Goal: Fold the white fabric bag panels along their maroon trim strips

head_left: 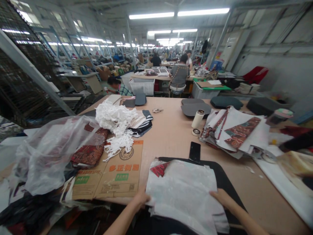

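A stack of white-backed fabric pieces (183,192) lies in front of me, partly over a black mat (226,178) and overhanging the table's near edge. At its top left, a folded corner shows a red patterned face (159,168). My left hand (143,197) is closed on the stack's left edge, its fingertips partly hidden. Across from it, my right hand (221,198) pinches the right edge, thumb on top. A black phone (195,152) lies just beyond the stack, at the mat's far edge.
On the left are a flattened cardboard box (119,176), a heap of white strips (116,117) and a clear plastic bag (53,150). To the right stand a cream thermos (198,119) and a pile of patterned pieces (239,130). Beyond the table, a person (180,73) sits facing away.
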Demonstrator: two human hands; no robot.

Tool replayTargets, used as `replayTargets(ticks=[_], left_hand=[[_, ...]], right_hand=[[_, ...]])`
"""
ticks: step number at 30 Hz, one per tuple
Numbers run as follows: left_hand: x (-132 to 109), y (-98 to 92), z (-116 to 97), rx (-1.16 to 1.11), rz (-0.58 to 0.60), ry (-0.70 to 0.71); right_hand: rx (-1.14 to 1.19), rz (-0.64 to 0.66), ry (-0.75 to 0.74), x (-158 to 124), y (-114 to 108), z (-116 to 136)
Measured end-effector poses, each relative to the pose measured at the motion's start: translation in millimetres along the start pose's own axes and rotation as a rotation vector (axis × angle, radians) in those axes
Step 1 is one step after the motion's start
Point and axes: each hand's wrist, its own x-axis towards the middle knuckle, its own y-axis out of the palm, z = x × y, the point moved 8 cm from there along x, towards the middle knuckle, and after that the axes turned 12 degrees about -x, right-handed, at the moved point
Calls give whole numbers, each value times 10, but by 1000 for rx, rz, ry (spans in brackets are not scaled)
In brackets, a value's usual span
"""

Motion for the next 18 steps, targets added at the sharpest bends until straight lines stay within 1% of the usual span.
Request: replayTargets(ticks=[1,2,3,4,7,8,10,12,13,14,16,17,18], left_hand=[[69,-13,99,9,18,-6],[132,-20,134,1,26,5],[190,-23,109,3,20,36],[244,-23,35,32,-3,87],[371,22,-310,209,-118,252],[404,65,-411,244,-137,276],[442,170,-557,245,-139,276],[403,290,-664,255,-112,278],[344,349,-718,285,-100,309],[262,412,-771,330,-86,364],[61,535,-836,449,-52,500],[-29,583,-835,504,-39,555],[-92,609,-809,551,-37,582]], right_hand=[[-16,-55,-9,0,2,-29],[-25,-106,-1,-3,-8,-59],[-22,-146,13,-8,-21,-82],[-20,-180,35,-13,-34,-104],[-62,-277,107,-32,-62,-143],[-79,-309,113,-39,-63,-138],[-93,-353,97,-49,-49,-109],[-91,-366,43,-60,-50,-62],[-89,-366,3,-68,-68,-33],[-86,-370,-35,-79,-104,-9],[-80,-422,-77,-111,-230,7],[-74,-455,-67,-122,-294,-9],[-61,-475,-63,-122,-338,-22]])
